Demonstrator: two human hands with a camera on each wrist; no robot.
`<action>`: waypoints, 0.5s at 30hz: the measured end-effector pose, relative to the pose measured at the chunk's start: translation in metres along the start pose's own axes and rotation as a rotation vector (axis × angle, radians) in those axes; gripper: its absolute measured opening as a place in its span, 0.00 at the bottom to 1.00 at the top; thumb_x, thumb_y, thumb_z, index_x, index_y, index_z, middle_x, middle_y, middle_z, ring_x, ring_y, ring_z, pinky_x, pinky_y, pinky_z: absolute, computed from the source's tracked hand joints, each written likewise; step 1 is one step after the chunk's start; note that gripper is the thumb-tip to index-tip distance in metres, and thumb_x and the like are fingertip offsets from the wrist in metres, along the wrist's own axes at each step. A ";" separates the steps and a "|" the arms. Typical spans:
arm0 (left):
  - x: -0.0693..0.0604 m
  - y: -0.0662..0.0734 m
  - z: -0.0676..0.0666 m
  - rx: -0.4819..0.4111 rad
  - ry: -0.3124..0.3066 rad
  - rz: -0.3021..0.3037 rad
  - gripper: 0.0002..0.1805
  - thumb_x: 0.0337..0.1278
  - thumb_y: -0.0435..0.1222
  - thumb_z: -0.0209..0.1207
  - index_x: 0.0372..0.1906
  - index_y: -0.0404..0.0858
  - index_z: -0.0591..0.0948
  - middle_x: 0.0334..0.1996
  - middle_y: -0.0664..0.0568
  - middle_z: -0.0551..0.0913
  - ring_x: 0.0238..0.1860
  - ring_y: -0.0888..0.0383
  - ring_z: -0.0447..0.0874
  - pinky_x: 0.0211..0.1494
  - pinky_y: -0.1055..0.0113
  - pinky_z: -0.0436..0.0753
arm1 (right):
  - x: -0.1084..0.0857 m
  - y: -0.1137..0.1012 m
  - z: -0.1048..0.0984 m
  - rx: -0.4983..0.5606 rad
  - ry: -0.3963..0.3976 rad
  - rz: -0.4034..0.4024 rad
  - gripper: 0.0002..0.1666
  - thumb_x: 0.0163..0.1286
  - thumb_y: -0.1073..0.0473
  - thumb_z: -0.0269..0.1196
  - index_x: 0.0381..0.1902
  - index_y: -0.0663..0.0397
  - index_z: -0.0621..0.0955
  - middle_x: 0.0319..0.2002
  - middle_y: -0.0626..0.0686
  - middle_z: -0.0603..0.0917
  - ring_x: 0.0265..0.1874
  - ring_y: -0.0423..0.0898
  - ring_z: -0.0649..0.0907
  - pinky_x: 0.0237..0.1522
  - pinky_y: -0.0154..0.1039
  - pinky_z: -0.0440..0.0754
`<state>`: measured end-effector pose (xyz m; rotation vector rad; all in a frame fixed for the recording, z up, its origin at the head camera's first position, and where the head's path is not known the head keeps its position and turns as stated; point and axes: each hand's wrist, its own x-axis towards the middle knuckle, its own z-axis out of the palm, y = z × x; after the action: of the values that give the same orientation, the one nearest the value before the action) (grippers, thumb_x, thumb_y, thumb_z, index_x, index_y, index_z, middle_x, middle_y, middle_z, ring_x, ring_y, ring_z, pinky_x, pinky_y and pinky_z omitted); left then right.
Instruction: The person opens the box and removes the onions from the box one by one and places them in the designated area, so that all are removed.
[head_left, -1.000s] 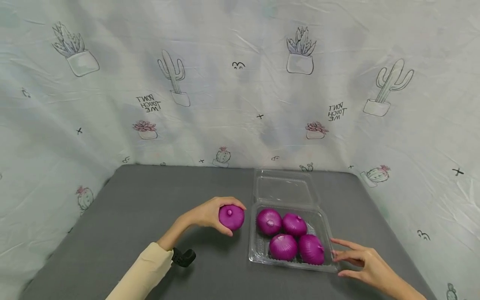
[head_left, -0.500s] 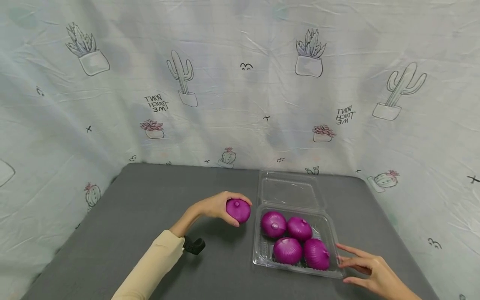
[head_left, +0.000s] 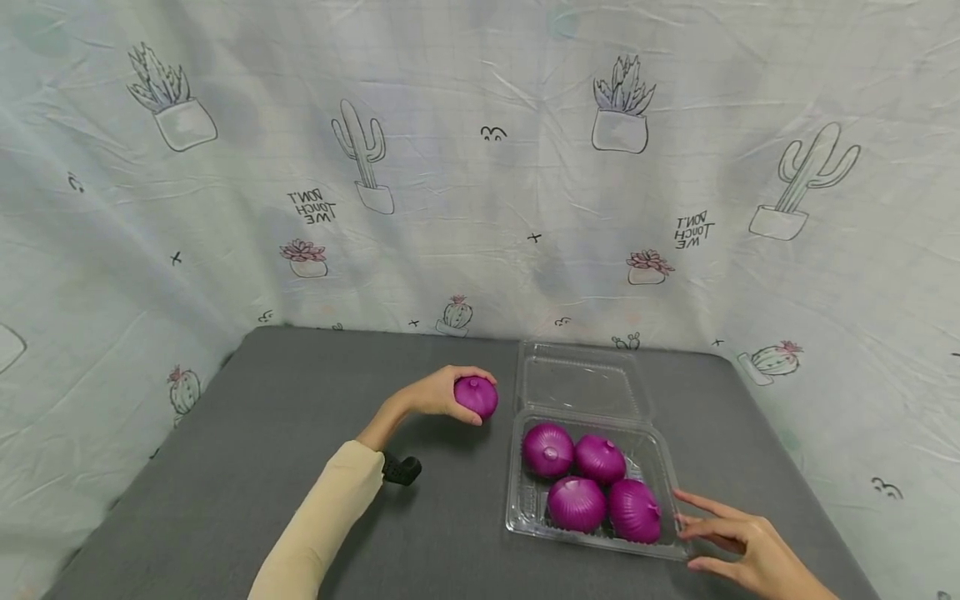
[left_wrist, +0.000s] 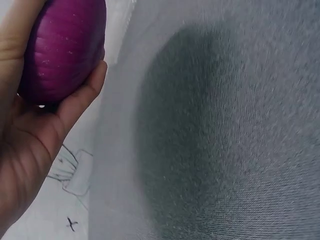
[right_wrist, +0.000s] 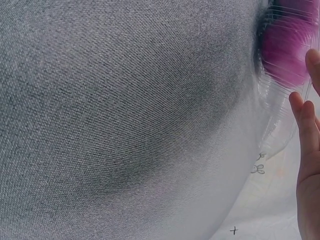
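Observation:
A purple onion [head_left: 476, 398] is gripped between the thumb and fingers of the left hand [head_left: 435, 392], held above the cloth left of the clear plastic box [head_left: 525, 521]. In the left wrist view the same onion [left_wrist: 65, 47] sits in the curled left hand [left_wrist: 35, 135], its shadow on the cloth. Several purple onions [head_left: 575, 503] lie inside the box, whose lid [head_left: 577, 383] is folded back behind it. The right hand [head_left: 742, 537] has its relaxed fingers at the box's right wall; the right wrist view shows that hand [right_wrist: 310, 145] beside the box.
Grey cloth [head_left: 337, 375] covers the table. A pale curtain [head_left: 450, 167] printed with cacti stands behind it and along both sides. A black strap [head_left: 401, 469] shows at the left wrist, beside the cream sleeve [head_left: 322, 517].
Over the last half second the left hand has moved the held onion away toward the table's back. The right hand stays by the box. Earlier the whole view shifted slightly.

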<state>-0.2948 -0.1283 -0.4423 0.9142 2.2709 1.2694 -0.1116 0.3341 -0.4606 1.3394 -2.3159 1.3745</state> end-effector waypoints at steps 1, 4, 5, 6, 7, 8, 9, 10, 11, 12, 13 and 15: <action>0.002 -0.002 -0.001 0.001 0.008 -0.013 0.34 0.45 0.37 0.72 0.61 0.38 0.74 0.52 0.49 0.77 0.49 0.53 0.76 0.45 0.63 0.82 | 0.000 0.000 0.000 -0.001 0.001 0.002 0.29 0.40 0.79 0.73 0.44 0.61 0.84 0.66 0.52 0.72 0.52 0.36 0.81 0.41 0.26 0.80; 0.006 -0.008 -0.006 0.008 0.047 -0.042 0.35 0.44 0.37 0.72 0.61 0.37 0.73 0.53 0.47 0.76 0.49 0.52 0.76 0.45 0.63 0.82 | 0.000 -0.001 -0.001 -0.016 0.006 0.018 0.28 0.41 0.78 0.73 0.44 0.60 0.84 0.66 0.51 0.72 0.51 0.36 0.81 0.40 0.26 0.80; 0.008 -0.010 -0.007 0.013 0.065 -0.047 0.35 0.44 0.37 0.72 0.61 0.36 0.73 0.52 0.46 0.76 0.48 0.52 0.77 0.45 0.62 0.82 | 0.000 -0.001 -0.001 -0.018 0.007 0.029 0.27 0.41 0.77 0.73 0.44 0.60 0.84 0.65 0.50 0.72 0.51 0.35 0.81 0.40 0.26 0.80; 0.009 -0.012 -0.008 0.018 0.082 -0.050 0.36 0.44 0.37 0.73 0.61 0.36 0.73 0.52 0.45 0.76 0.48 0.52 0.77 0.45 0.62 0.82 | 0.000 -0.002 -0.001 -0.019 0.007 0.039 0.27 0.42 0.77 0.73 0.43 0.60 0.84 0.65 0.50 0.72 0.51 0.35 0.81 0.40 0.26 0.80; 0.011 -0.014 -0.010 0.025 0.098 -0.053 0.36 0.44 0.37 0.73 0.61 0.36 0.73 0.52 0.45 0.76 0.48 0.52 0.77 0.45 0.62 0.82 | 0.000 -0.002 -0.001 -0.019 0.008 0.050 0.26 0.42 0.76 0.73 0.43 0.60 0.84 0.65 0.49 0.72 0.51 0.35 0.81 0.40 0.26 0.80; 0.013 -0.015 -0.011 0.030 0.111 -0.053 0.36 0.44 0.37 0.73 0.61 0.36 0.72 0.52 0.44 0.76 0.48 0.51 0.77 0.45 0.62 0.82 | 0.000 -0.003 -0.001 -0.016 0.008 0.060 0.25 0.43 0.76 0.73 0.43 0.60 0.84 0.65 0.49 0.72 0.51 0.35 0.81 0.40 0.26 0.80; 0.014 -0.016 -0.012 0.032 0.121 -0.058 0.36 0.44 0.37 0.73 0.61 0.36 0.72 0.52 0.44 0.76 0.48 0.51 0.77 0.45 0.61 0.82 | 0.000 -0.003 -0.001 -0.011 0.009 0.064 0.25 0.43 0.76 0.73 0.43 0.60 0.84 0.65 0.49 0.72 0.51 0.35 0.80 0.40 0.26 0.80; 0.016 -0.016 -0.014 0.034 0.131 -0.064 0.37 0.43 0.38 0.73 0.62 0.36 0.72 0.52 0.44 0.76 0.48 0.51 0.77 0.45 0.61 0.82 | 0.000 -0.003 -0.001 0.000 0.008 0.070 0.25 0.43 0.76 0.73 0.43 0.60 0.84 0.65 0.49 0.72 0.52 0.35 0.80 0.40 0.27 0.80; 0.017 -0.017 -0.015 0.040 0.140 -0.072 0.37 0.43 0.38 0.73 0.62 0.37 0.72 0.52 0.44 0.76 0.48 0.51 0.77 0.45 0.61 0.82 | 0.000 -0.002 -0.001 0.010 0.007 0.073 0.25 0.44 0.76 0.73 0.43 0.60 0.84 0.65 0.48 0.72 0.52 0.35 0.80 0.41 0.27 0.80; 0.018 -0.018 -0.016 0.040 0.147 -0.081 0.37 0.44 0.38 0.73 0.62 0.37 0.72 0.53 0.45 0.76 0.48 0.51 0.77 0.45 0.61 0.82 | 0.000 -0.002 -0.001 0.024 0.004 0.072 0.25 0.44 0.77 0.72 0.43 0.61 0.83 0.66 0.48 0.72 0.52 0.35 0.80 0.41 0.27 0.80; 0.019 -0.018 -0.018 0.042 0.158 -0.093 0.36 0.44 0.38 0.73 0.62 0.38 0.72 0.53 0.45 0.76 0.48 0.51 0.77 0.45 0.61 0.82 | -0.001 -0.001 -0.001 0.038 0.003 0.065 0.25 0.44 0.77 0.72 0.43 0.61 0.83 0.66 0.49 0.71 0.53 0.35 0.79 0.42 0.27 0.79; 0.021 -0.020 -0.020 0.048 0.182 -0.113 0.36 0.45 0.38 0.72 0.62 0.39 0.73 0.53 0.45 0.76 0.48 0.51 0.77 0.46 0.61 0.82 | -0.001 0.000 0.000 0.067 0.000 0.057 0.25 0.44 0.78 0.71 0.44 0.63 0.83 0.66 0.50 0.71 0.54 0.36 0.79 0.43 0.27 0.79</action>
<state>-0.3292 -0.1334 -0.4491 0.6997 2.4645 1.3006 -0.1110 0.3345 -0.4611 1.3003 -2.3455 1.4807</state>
